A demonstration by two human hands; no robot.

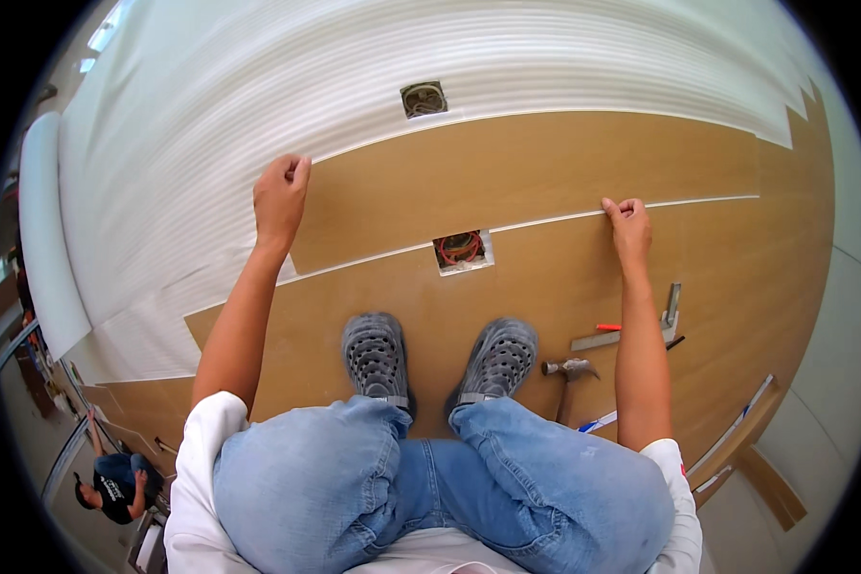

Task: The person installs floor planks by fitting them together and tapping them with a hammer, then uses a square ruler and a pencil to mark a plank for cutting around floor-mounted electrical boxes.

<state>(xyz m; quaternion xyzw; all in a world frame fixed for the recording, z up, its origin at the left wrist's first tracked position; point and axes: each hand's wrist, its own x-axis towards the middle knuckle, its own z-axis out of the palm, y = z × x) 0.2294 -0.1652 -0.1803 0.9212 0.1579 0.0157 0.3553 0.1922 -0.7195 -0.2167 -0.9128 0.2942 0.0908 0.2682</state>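
Observation:
A long tan plank (521,163) lies crosswise before me on white foam underlay (564,48), its lower edge along laid boards (737,287). My left hand (280,191) pinches the plank's upper left corner. On the lower edge toward the right, my right hand (627,223) grips it with bent fingers. Between my hands, below the plank, a square cutout (461,251) shows red wires; a second cutout (424,99) sits in the underlay above. My feet in grey clogs (375,354) rest on the boards.
A hammer (570,369), a metal square (598,341) and a red pencil-like item (608,326) lie by my right forearm. Board strips (770,488) lie at lower right. A white roll (40,230) runs along the left. Another person (114,493) sits low at far left.

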